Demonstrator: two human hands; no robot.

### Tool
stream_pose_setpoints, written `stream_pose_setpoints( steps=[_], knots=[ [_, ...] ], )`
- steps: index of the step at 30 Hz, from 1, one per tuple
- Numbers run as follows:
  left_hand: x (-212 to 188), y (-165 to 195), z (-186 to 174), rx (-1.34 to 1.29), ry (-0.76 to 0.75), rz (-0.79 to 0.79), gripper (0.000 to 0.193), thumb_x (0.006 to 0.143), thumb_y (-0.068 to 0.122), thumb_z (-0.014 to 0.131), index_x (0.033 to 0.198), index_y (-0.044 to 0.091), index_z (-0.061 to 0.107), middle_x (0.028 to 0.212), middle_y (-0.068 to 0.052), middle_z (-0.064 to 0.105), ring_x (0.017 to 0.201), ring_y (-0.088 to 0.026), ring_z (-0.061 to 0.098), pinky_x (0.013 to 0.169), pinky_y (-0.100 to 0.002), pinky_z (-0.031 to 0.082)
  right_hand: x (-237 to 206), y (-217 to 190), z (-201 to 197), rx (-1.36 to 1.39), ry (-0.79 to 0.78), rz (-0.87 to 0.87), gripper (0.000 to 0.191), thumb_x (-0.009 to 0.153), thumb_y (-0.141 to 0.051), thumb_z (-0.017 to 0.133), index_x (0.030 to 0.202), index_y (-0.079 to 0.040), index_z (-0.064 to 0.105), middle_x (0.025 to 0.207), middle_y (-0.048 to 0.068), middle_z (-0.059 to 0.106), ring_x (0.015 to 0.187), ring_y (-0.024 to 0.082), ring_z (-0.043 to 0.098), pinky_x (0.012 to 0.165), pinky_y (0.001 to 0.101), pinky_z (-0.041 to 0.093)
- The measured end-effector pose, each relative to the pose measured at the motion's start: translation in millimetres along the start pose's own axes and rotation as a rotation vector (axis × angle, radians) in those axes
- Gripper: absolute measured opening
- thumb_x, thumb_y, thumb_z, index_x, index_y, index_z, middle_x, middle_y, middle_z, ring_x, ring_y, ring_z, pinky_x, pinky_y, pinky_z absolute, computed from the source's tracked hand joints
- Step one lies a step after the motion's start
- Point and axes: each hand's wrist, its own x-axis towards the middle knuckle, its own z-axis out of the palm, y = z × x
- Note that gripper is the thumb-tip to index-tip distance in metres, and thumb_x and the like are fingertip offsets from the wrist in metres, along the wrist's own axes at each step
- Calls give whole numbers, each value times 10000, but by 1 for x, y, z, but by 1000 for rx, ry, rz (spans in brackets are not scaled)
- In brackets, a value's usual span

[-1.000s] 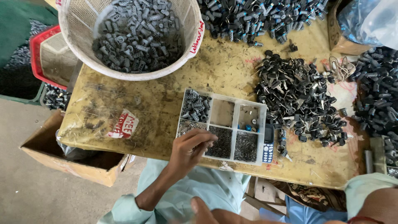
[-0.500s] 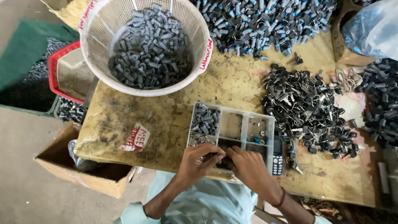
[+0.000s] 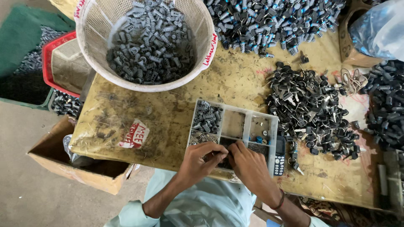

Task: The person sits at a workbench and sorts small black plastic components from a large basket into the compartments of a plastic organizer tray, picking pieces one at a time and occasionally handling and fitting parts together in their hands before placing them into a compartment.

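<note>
**Two hands meet over a divided tray**

Both hands work fingertip to fingertip above the near row of a clear divided tray (image 3: 232, 125). The left hand (image 3: 201, 159) has its fingers curled in narrow, tips pinched together on something too small to make out. The right hand (image 3: 248, 164) curls the same way, its fingertips touching those of the left; what they grip, if anything, cannot be told. A band sits on the right wrist.

Just beyond the fingers, the tray's far left compartment holds small grey plastic pieces, and the compartments under the hands hold fine dark bits. Right beside the right hand, against the tray's edge, lies a small blue keypad phone (image 3: 279, 155).

Farther out past the tray stands a white mesh basket (image 3: 94, 55) full of grey pieces. Off to the right of the hands spreads a pile of black parts (image 3: 310, 110), with a heap of grey and blue parts (image 3: 269, 23) beyond it. All rest on a worn yellow table (image 3: 164, 117). Below the left elbow sits a cardboard box (image 3: 73, 168).
</note>
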Motion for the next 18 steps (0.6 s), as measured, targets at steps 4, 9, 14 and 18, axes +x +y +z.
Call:
stream_pose_setpoints(
  steps=[4,9,14,18],
  knots=[
    [1,2,0,74,-19,-42,120,901,-1,762,1018,17,750,917,-47,757,713,-78,685,607,-242,553,1,-2,-3,7,-7,-29,310,821,-113,653,1114,-22,602,1007,174,598,750,391,643,579,514,472],
    [-1,3,0,48,11,34,134,905,-9,749,1037,14,737,951,-50,758,793,-77,715,673,-247,584,4,2,-3,-71,-56,-82,235,849,-139,643,1054,-33,595,1025,160,603,815,389,649,616,517,471],
    [-2,2,0,63,17,-24,115,901,-9,757,1014,14,746,916,-50,758,724,-76,687,631,-245,563,4,4,-5,-55,-131,-37,269,911,-209,633,1114,-37,592,1091,178,601,801,407,641,626,526,465],
    [-2,1,2,33,39,34,117,903,-14,752,1015,13,734,942,-48,760,754,-71,693,639,-235,570,3,0,-7,-47,1,-128,341,855,-182,639,1150,-16,595,1130,228,603,777,423,639,595,522,468]
  ],
)
